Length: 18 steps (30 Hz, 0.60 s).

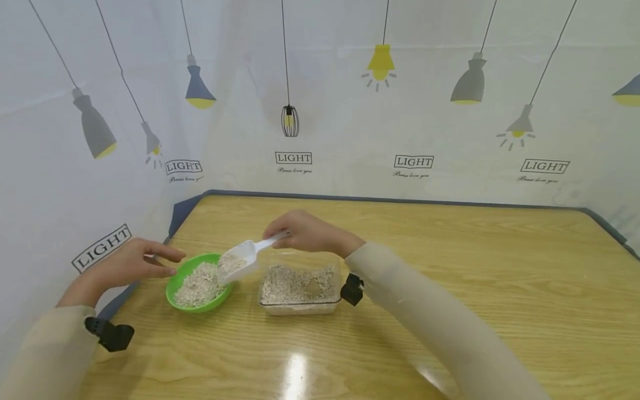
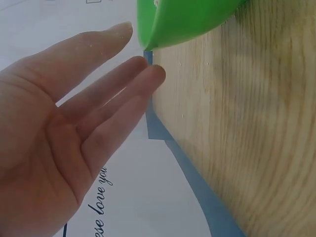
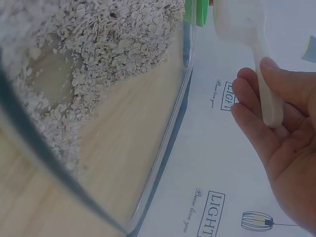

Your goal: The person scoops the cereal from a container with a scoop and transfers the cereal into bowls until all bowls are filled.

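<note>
My right hand (image 1: 301, 230) grips the handle of a white plastic scoop (image 1: 256, 249), its thumb along the handle in the right wrist view. Oat flakes (image 1: 231, 263) lie in the scoop, which is tilted with its front edge over the right side of a green bowl (image 1: 220, 301). More oats (image 1: 200, 286) are heaped in that bowl. My left hand (image 1: 135, 260) is beside the bowl's left rim, fingers loosely extended and holding nothing. To the right of the bowl, a clear rectangular container (image 1: 300, 310) holds oats (image 3: 123, 44), with part of its bottom showing through.
All this stands on the left part of a wood-grain table (image 1: 450, 266). A white curtain (image 1: 340, 128) printed with lamps and lettering rises behind the table and close along its left side. A few small flakes lie on the tabletop near the bowl in the left wrist view.
</note>
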Each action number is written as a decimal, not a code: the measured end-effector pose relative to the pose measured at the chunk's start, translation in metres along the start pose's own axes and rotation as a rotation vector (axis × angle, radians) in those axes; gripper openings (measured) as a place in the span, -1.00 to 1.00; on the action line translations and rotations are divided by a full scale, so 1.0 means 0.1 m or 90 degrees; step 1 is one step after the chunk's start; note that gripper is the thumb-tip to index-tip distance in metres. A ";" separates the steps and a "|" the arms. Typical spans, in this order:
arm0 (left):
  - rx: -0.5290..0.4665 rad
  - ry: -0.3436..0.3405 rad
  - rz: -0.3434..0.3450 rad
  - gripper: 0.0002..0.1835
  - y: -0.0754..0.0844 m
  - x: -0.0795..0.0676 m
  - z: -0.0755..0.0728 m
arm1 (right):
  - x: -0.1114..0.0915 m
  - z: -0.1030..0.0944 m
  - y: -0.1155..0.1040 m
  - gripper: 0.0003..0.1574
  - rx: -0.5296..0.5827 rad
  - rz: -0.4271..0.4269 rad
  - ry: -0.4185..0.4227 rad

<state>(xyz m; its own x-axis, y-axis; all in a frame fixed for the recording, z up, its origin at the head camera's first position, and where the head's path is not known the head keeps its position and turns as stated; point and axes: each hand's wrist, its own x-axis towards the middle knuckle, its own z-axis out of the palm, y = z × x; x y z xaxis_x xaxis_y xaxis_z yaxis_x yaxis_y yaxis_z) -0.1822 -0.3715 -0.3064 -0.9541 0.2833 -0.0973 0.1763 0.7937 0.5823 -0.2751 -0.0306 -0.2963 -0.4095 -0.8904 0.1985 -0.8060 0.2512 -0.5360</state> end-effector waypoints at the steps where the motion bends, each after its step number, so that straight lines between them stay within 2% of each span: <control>1: 0.008 -0.003 0.003 -0.54 0.00 0.00 0.00 | 0.02 0.00 -0.01 -0.75 -0.002 0.002 -0.004; 9: -0.017 -0.036 0.002 -0.55 -0.06 0.06 0.02 | 0.14 0.03 -0.05 -0.75 -0.014 0.009 -0.032; 18: -0.068 -0.057 -0.039 -0.54 -0.10 0.09 0.04 | 0.29 0.00 -0.09 -0.73 -0.074 0.003 -0.057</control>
<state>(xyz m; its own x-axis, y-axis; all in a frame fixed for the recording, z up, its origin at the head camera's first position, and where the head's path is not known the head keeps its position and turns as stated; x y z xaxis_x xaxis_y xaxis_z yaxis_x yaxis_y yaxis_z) -0.1916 -0.3746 -0.3167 -0.9359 0.2873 -0.2040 0.0873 0.7500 0.6557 -0.2795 -0.0586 -0.2859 -0.3784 -0.9179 0.1197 -0.8501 0.2934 -0.4374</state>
